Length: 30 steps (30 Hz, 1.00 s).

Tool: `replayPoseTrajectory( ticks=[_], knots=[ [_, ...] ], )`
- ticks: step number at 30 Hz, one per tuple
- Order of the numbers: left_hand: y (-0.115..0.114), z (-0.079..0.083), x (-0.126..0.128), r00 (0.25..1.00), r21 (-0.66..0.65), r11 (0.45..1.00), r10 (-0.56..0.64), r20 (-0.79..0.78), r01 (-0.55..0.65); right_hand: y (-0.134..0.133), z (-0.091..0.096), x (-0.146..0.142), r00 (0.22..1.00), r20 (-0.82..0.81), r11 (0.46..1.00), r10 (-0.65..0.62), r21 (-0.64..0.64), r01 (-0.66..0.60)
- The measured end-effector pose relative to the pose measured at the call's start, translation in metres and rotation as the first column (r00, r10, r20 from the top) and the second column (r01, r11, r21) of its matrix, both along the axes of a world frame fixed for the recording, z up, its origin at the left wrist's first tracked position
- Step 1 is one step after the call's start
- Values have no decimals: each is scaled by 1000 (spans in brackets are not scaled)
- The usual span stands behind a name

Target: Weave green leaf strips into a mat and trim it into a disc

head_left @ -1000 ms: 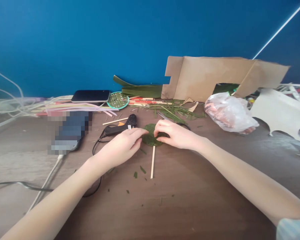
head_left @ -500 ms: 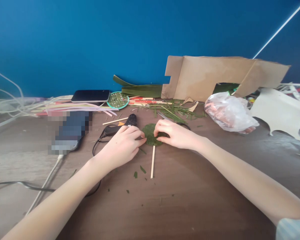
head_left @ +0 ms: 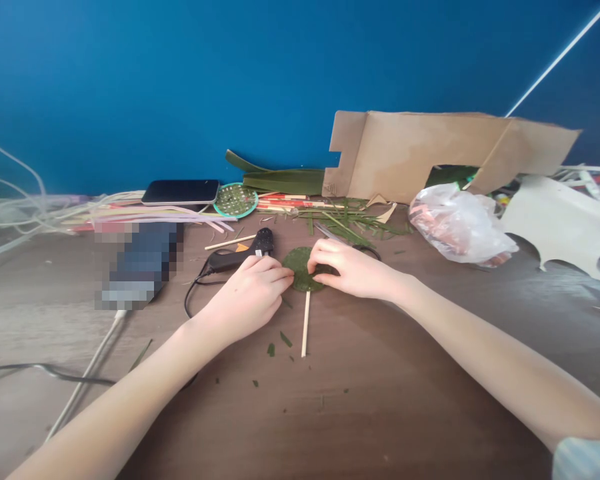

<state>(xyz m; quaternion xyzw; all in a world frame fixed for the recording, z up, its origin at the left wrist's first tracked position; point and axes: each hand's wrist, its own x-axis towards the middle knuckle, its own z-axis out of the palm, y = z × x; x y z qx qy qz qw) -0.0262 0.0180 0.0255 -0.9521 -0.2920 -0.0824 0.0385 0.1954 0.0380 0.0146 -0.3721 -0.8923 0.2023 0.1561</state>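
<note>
A small round green fan (head_left: 301, 267), its face seemingly covered in leaf strips, lies on the table with a pale wooden stick (head_left: 306, 324) as its handle, pointing toward me. My left hand (head_left: 254, 290) is closed, its fingertips at the disc's left edge. From the other side my right hand (head_left: 347, 268) curls over the disc's right part, finger and thumb bent down onto it and hiding that side. Just behind my left hand lies a black glue gun (head_left: 240, 255) with its cord. Behind my right hand, scissors (head_left: 329, 233) show in part.
Green leaf strips (head_left: 347, 223) and a round teal-rimmed woven piece (head_left: 236, 201) lie along the back. A cardboard sheet (head_left: 410, 150) leans on the blue wall. A plastic bag (head_left: 460, 227) sits at right, a phone (head_left: 181, 192) and a blurred device (head_left: 143, 263) at left.
My left hand has shifted slightly down, uncovering more of the glue gun, and its fingers have drawn closer together at the disc's edge. My right hand looks unmoved.
</note>
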Motion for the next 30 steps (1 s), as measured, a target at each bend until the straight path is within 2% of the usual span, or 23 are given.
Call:
replayPoseTrajectory(
  ticks=[8, 16, 30],
  knots=[
    [3, -5, -1, 999, 35, 999, -24, 32, 23, 0, -1, 1, 1000, -11, 1000, -6, -16, 5],
    [3, -5, -2, 1000, 54, 998, -22, -15, 22, 1, -2, 1, 1000, -9, 1000, 1, -1, -1],
    [0, -15, 0, 999, 136, 990, -29, -45, 35, 0, -1, 0, 1000, -15, 1000, 2, -12, -2]
  ],
)
